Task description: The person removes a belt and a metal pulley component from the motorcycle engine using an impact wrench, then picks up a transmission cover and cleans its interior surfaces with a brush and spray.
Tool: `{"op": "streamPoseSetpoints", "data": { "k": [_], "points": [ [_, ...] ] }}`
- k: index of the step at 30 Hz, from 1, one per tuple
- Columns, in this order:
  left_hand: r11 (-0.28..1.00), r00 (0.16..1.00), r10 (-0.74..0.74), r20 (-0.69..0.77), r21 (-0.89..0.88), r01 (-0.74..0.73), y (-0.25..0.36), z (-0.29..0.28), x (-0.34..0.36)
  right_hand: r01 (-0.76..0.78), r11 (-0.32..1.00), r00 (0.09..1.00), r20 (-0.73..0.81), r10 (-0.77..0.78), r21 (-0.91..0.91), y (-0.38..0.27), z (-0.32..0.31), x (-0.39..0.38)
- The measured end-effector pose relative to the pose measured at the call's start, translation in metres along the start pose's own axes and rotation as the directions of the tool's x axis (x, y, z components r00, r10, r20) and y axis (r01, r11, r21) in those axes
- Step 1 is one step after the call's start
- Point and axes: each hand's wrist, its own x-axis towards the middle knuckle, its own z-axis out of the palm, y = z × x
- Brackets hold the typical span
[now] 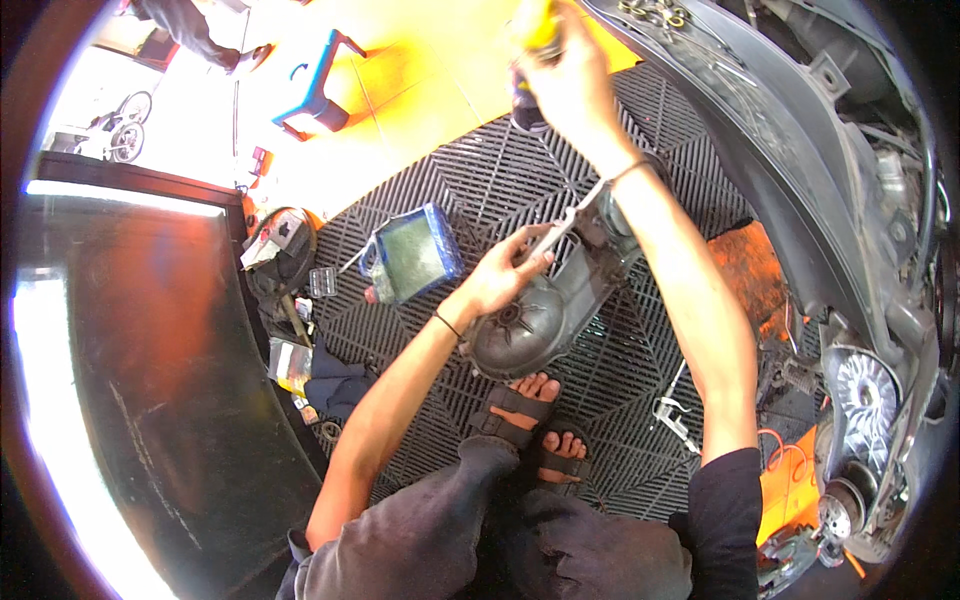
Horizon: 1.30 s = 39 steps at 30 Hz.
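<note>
A dark grey scooter engine side cover (518, 325), domed at its near end, stands tilted above the mat in front of my feet. My left hand (505, 270) is closed on its upper edge, thumb and fingers on the pale rim. Farther up, my right hand (575, 85) is wrapped round a yellow object (537, 28), blurred and partly hidden by the fingers, so its kind cannot be told. Just below that hand is a dark container (527, 108), partly covered by it. My right forearm passes over the far end of the cover.
A blue cut-open jug (455, 240) lies left on the black slatted mat (400, 345). Beyond stands a blue stool (318, 105). Scooter bodywork (780, 190) and an exposed finned pulley (865, 398) line the right. A black panel (150, 370) rises left. An air gun (675, 420) lies near right.
</note>
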Motion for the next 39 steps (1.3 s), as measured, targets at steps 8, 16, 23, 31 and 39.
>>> {"op": "streamPoseSetpoints", "data": {
  "k": [8,16,23,31,39],
  "points": [
    [0.99,0.984,0.129,-0.126,-0.047,-0.136,-0.003,0.008,0.003,0.104,0.957,0.988,0.135,-0.07,-0.27,0.096,0.093,-0.041],
    [0.995,0.993,0.089,-0.073,-0.043,-0.093,-0.001,0.002,0.006,0.184,0.962,0.977,-0.07,-0.201,-0.202,0.052,-0.007,-0.129],
    [0.988,0.991,0.126,-0.048,0.096,-0.12,-0.001,-0.003,0.005,-0.479,-0.044,0.794,-0.454,0.404,-0.877,0.06,-0.211,-0.335],
    [0.996,0.99,0.087,-0.11,0.001,-0.087,-0.009,-0.002,0.01,-0.691,0.654,0.703,-0.496,0.51,-0.308,0.04,-0.238,-0.33],
    [0.996,0.996,0.062,-0.056,-0.063,-0.066,-0.002,-0.002,0.008,-0.295,0.774,0.952,-0.243,0.187,-0.561,0.075,-0.195,-0.226]
  ]
}}
